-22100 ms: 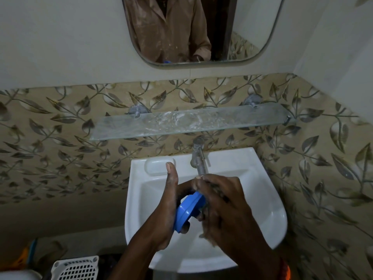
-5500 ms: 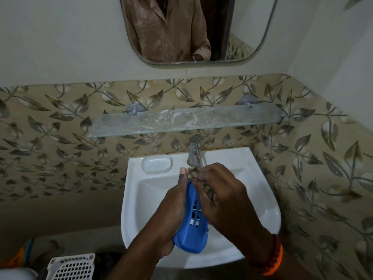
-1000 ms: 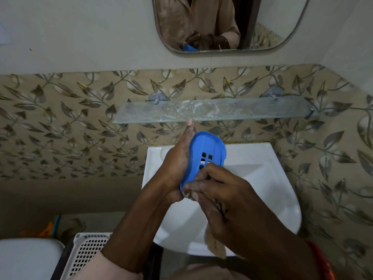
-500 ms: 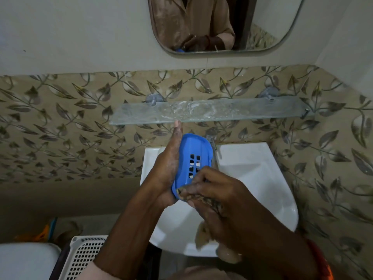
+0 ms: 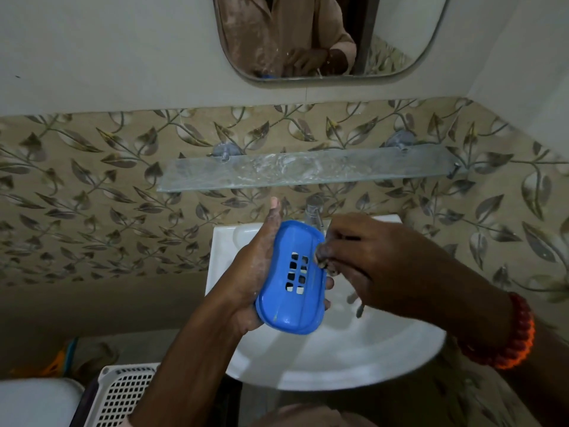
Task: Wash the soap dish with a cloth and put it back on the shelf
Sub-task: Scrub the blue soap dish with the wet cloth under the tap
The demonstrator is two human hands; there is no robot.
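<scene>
Left hand (image 5: 252,272) cupping blue soap dish (image 5: 292,278), right hand (image 5: 369,257) pinching cloth (image 5: 323,261) against its edge

A white sink (image 5: 338,362) hangs on the wall, with a metal tap (image 5: 314,211) at its back edge. The wall behind has tiles with brown leaves (image 5: 92,192) on them. Higher up is a mirror (image 5: 400,35) with round corners. Down by the sink's left side stands a white basket (image 5: 123,396) full of little holes. Beside it sits something white and smooth (image 5: 34,402).
</scene>
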